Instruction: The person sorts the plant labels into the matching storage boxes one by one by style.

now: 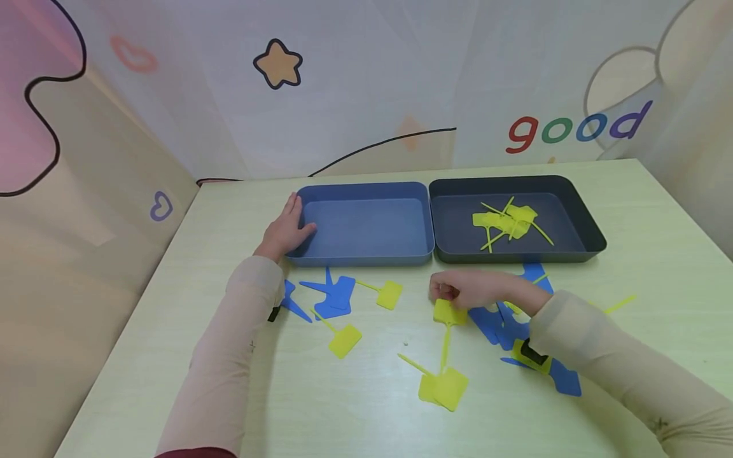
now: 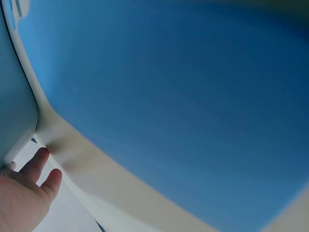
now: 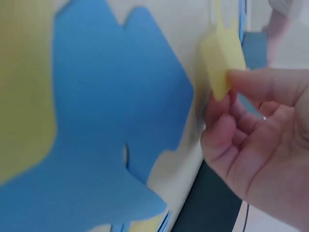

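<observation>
My right hand [image 1: 466, 287] pinches a yellow plant label [image 1: 449, 313] between thumb and fingers, its stem pointing toward me. The right wrist view shows the thumb pressed on that label's flat head [image 3: 223, 60]. At the left end of the blue tray [image 1: 366, 259], my left hand [image 1: 287, 230] rests on the rim with its fingers extended. Two overlapping yellow plant labels [image 1: 449, 388] lie in front of the right hand. Beside and partly under the right forearm, blue plant labels [image 1: 504, 327] are mixed with a few yellow ones.
A black tray [image 1: 581, 245] adjoins the blue tray on the right and contains a heap of yellow labels [image 1: 506, 221]. Blue labels [image 1: 338, 298] lie before the blue tray, with single yellow labels [image 1: 345, 341] nearby. A printed curtain [image 1: 366, 83] hangs behind the table.
</observation>
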A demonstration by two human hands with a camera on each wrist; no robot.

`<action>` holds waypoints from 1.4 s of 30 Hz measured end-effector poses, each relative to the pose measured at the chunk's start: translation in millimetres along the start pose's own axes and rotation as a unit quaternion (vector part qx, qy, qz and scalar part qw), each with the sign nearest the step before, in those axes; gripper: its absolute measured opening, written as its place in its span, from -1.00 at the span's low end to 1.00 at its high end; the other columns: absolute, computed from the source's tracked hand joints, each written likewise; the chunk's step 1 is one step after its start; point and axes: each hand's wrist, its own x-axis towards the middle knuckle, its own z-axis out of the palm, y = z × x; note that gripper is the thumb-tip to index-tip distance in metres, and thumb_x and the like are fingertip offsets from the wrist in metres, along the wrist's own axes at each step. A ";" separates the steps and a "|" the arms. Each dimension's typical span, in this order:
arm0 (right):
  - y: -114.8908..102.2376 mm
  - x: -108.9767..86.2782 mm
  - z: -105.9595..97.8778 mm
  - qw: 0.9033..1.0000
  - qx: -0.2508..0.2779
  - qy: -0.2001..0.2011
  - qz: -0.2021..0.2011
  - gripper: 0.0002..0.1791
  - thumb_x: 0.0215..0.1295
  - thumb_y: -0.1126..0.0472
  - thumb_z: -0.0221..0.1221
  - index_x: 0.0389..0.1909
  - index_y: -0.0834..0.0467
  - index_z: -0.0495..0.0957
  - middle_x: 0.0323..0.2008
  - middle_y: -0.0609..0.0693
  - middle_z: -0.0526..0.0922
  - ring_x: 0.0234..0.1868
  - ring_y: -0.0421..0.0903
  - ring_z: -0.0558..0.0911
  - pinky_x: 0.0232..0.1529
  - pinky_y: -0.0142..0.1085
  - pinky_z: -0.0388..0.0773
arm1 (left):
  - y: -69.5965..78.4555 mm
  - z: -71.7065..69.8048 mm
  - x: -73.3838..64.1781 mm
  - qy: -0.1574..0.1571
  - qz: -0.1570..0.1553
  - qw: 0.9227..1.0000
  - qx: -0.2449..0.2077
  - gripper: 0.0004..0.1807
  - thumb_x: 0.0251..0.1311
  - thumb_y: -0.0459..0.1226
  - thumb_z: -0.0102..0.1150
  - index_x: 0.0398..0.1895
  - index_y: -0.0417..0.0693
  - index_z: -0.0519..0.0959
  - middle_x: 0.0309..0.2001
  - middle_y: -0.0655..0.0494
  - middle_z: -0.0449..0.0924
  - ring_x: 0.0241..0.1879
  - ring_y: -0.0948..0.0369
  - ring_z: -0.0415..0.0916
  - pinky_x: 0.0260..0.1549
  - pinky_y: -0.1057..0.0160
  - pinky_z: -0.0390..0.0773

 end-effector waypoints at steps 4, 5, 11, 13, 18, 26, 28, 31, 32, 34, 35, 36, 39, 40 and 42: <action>4.7 -2.6 -11.5 0.995 0.099 -0.017 0.009 -0.76 0.01 0.54 -0.10 -0.31 0.23 0.34 -0.54 -0.03 0.27 -0.58 -0.14 0.27 -0.55 -0.40 0.26 | -0.5 -0.1 0.6 0.001 0.001 1.000 0.001 -0.16 0.23 0.01 -0.18 0.36 -0.19 -0.33 0.40 -0.03 -0.49 0.38 0.01 -0.25 0.24 -0.03 0.05; 5.0 -3.3 -14.9 0.993 0.117 -0.014 0.016 -0.78 0.04 0.52 -0.08 -0.30 0.23 0.35 -0.53 -0.02 0.29 -0.60 -0.14 0.28 -0.57 -0.39 0.28 | -0.6 0.0 0.8 0.001 0.001 1.000 0.000 -0.16 0.23 0.01 -0.18 0.36 -0.19 -0.33 0.40 -0.03 -0.49 0.38 0.01 -0.25 0.24 -0.03 0.05; 6.5 -8.5 -37.9 0.977 0.201 0.060 0.041 -0.86 0.12 0.42 -0.02 -0.28 0.25 0.32 -0.50 0.04 0.33 -0.57 -0.09 0.36 -0.54 -0.34 0.40 | -0.7 0.6 1.6 0.004 0.002 1.000 -0.002 -0.16 0.23 0.01 -0.17 0.36 -0.19 -0.32 0.40 -0.03 -0.48 0.38 0.01 -0.24 0.24 -0.02 0.05; 8.4 -10.7 -44.5 0.968 0.226 0.098 0.045 -0.88 0.14 0.39 -0.02 -0.28 0.24 0.31 -0.49 0.03 0.34 -0.55 -0.09 0.38 -0.52 -0.34 0.41 | -1.2 1.0 2.0 0.004 0.004 1.000 -0.001 -0.16 0.23 0.01 -0.18 0.36 -0.19 -0.32 0.40 -0.03 -0.48 0.38 0.02 -0.25 0.24 -0.02 0.05; 17.8 -14.9 -57.6 0.939 0.273 0.203 0.056 -0.94 0.21 0.34 -0.04 -0.30 0.18 0.31 -0.47 -0.01 0.42 -0.53 -0.09 0.41 -0.47 -0.34 0.44 | -1.8 0.8 1.6 0.005 0.005 1.000 0.000 -0.16 0.23 0.02 -0.19 0.36 -0.19 -0.32 0.40 -0.03 -0.48 0.38 0.02 -0.26 0.25 -0.02 0.04; 43.1 -19.2 -75.5 0.850 0.371 0.353 0.124 -0.93 0.22 0.27 0.00 -0.29 0.10 0.32 -0.51 -0.12 0.43 -0.54 -0.16 0.45 -0.45 -0.42 0.48 | -2.4 0.2 0.0 0.007 0.009 1.000 0.001 -0.17 0.24 0.02 -0.20 0.36 -0.20 -0.31 0.40 -0.03 -0.47 0.38 0.03 -0.26 0.24 -0.02 0.08; 51.9 -20.6 -78.0 0.828 0.390 0.376 0.147 -0.93 0.22 0.25 -0.01 -0.29 0.10 0.31 -0.52 -0.13 0.42 -0.57 -0.18 0.47 -0.46 -0.44 0.49 | -2.1 0.2 -0.2 0.005 0.009 1.000 0.001 -0.17 0.24 0.01 -0.20 0.36 -0.20 -0.32 0.40 -0.04 -0.48 0.38 0.03 -0.26 0.24 -0.02 0.07; 65.4 -23.0 -80.3 0.799 0.410 0.401 0.179 -0.93 0.24 0.23 -0.05 -0.27 0.10 0.30 -0.50 -0.13 0.41 -0.59 -0.22 0.49 -0.46 -0.47 0.51 | -1.6 0.2 -0.4 0.002 0.008 1.000 0.000 -0.17 0.24 0.00 -0.19 0.36 -0.21 -0.33 0.40 -0.05 -0.48 0.38 0.02 -0.27 0.25 -0.02 0.04; 69.7 -23.6 -80.8 0.791 0.416 0.407 0.190 -0.92 0.23 0.23 -0.06 -0.26 0.11 0.30 -0.50 -0.12 0.41 -0.59 -0.22 0.49 -0.45 -0.48 0.51 | -1.4 0.2 -0.4 0.002 0.007 1.000 0.000 -0.17 0.24 0.00 -0.19 0.36 -0.21 -0.33 0.40 -0.05 -0.48 0.38 0.02 -0.28 0.25 -0.02 0.04; 77.5 -25.2 -81.5 0.772 0.429 0.419 0.207 -0.90 0.23 0.24 -0.08 -0.24 0.12 0.29 -0.50 -0.12 0.42 -0.60 -0.24 0.50 -0.44 -0.48 0.52 | -1.1 0.6 -0.3 0.002 0.005 1.000 -0.001 -0.16 0.24 0.00 -0.19 0.36 -0.20 -0.33 0.40 -0.04 -0.48 0.38 0.02 -0.28 0.25 -0.01 0.03; 81.2 -26.0 -81.8 0.762 0.438 0.426 0.216 -0.89 0.23 0.25 -0.08 -0.24 0.13 0.29 -0.51 -0.11 0.43 -0.60 -0.25 0.51 -0.43 -0.48 0.53 | -0.9 0.9 -0.2 0.002 0.005 1.000 -0.001 -0.16 0.24 0.00 -0.18 0.36 -0.20 -0.33 0.40 -0.04 -0.48 0.38 0.02 -0.28 0.25 -0.01 0.03; 84.6 -26.7 -82.1 0.750 0.449 0.431 0.224 -0.89 0.22 0.25 -0.07 -0.24 0.14 0.29 -0.54 -0.11 0.44 -0.61 -0.25 0.52 -0.43 -0.48 0.53 | -0.9 1.1 0.0 0.003 0.004 1.000 -0.001 -0.16 0.23 0.01 -0.18 0.36 -0.20 -0.33 0.40 -0.03 -0.48 0.38 0.03 -0.28 0.25 -0.01 0.04; 93.1 -28.9 -83.2 0.711 0.493 0.441 0.239 -0.91 0.23 0.28 -0.06 -0.25 0.17 0.31 -0.63 -0.10 0.49 -0.61 -0.24 0.56 -0.43 -0.47 0.55 | -0.9 1.6 0.5 0.003 0.003 1.000 -0.002 -0.16 0.23 0.01 -0.18 0.36 -0.19 -0.32 0.40 -0.03 -0.48 0.38 0.04 -0.29 0.26 -0.01 0.03; 95.0 -29.5 -83.5 0.698 0.506 0.444 0.246 -0.92 0.23 0.28 -0.06 -0.27 0.18 0.32 -0.65 -0.10 0.51 -0.62 -0.23 0.57 -0.43 -0.47 0.55 | -0.9 1.6 0.5 0.003 0.004 1.000 -0.001 -0.16 0.23 0.01 -0.18 0.36 -0.19 -0.32 0.40 -0.03 -0.48 0.38 0.04 -0.29 0.26 -0.01 0.03; 98.8 -30.5 -84.1 0.672 0.531 0.448 0.256 -0.93 0.24 0.29 -0.06 -0.28 0.18 0.33 -0.68 -0.09 0.52 -0.61 -0.23 0.59 -0.42 -0.47 0.56 | -1.0 1.5 0.7 0.003 0.004 1.000 0.000 -0.16 0.23 0.01 -0.18 0.36 -0.20 -0.32 0.40 -0.03 -0.47 0.38 0.04 -0.29 0.26 -0.01 0.03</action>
